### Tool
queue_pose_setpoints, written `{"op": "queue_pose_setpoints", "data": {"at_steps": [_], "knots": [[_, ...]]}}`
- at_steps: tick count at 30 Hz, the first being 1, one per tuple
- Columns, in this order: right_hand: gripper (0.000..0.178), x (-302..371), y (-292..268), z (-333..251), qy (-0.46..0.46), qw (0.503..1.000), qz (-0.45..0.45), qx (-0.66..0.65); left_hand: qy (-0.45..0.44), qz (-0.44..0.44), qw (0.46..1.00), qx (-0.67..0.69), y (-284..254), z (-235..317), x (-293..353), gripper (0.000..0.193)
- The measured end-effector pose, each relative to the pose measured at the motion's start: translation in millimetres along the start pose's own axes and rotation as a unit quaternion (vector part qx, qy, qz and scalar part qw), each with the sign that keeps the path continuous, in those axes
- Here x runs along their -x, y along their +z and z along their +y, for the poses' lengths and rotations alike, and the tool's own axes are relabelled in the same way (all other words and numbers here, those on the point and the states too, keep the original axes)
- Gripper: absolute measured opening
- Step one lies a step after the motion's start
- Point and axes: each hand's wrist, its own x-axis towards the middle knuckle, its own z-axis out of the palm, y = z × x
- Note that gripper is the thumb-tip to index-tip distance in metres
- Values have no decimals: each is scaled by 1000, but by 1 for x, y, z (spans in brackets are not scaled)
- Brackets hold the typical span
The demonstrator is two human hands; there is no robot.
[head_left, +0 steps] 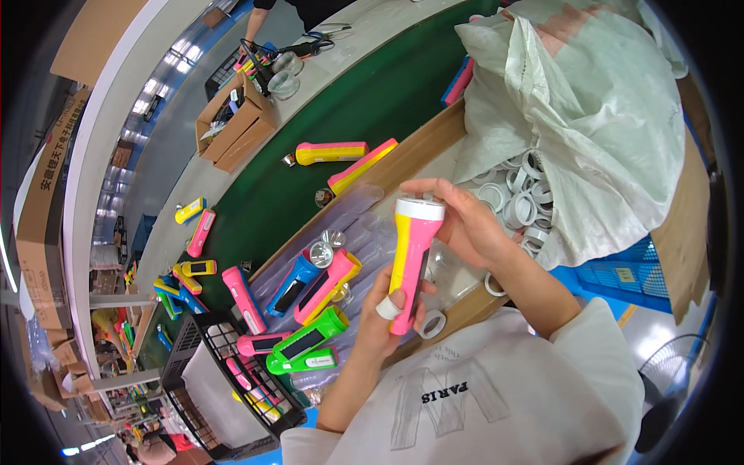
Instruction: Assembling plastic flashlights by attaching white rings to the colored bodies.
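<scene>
A pink and yellow flashlight (416, 252) stands nearly upright before me, its white ring (421, 208) at the top. My left hand (377, 319) is wrapped round the lower handle; a white band circles its thumb. Curled about the ringed head is my right hand (470, 226), fingers over the top and far side. Beside my left hand lie a pink and yellow flashlight (329, 285), a blue one (292, 284) and green ones (311, 338) on clear plastic wrap. Loose clear reflector cups (322, 254) rest among them.
White rings (521, 203) spill from a large white woven sack (589, 116) at right. A green conveyor belt (267, 209) carries more flashlights. At lower left stands a black crate (225, 387), with a cardboard box (235, 124) beyond the belt. Another person's arm (254, 25) reaches in at the top.
</scene>
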Motion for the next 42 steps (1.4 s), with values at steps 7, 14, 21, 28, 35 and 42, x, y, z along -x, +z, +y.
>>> {"op": "queue_pose_setpoints", "data": {"at_steps": [7, 14, 21, 28, 35, 42], "knots": [[44, -3, 6, 25, 2, 999, 29, -37, -55, 42, 992, 107, 3, -25, -5, 62], [36, -8, -4, 22, 3, 995, 66, -73, -35, 38, 999, 14, -8, -7, -7, 59], [43, 30, -61, 31, -101, 594, 87, 794, 73, 309, 838, -443, -73, 92, -69, 62], [43, 50, -54, 63, -100, 562, 1, 821, 150, 305, 558, -757, -150, 132, -100, 55], [37, 43, -70, 25, -152, 474, 162, 852, 264, 68, 494, -826, -75, 73, -124, 31], [27, 40, -82, 33, -112, 460, 88, 877, 234, 43, 439, -867, -83, 68, -127, 24]]}}
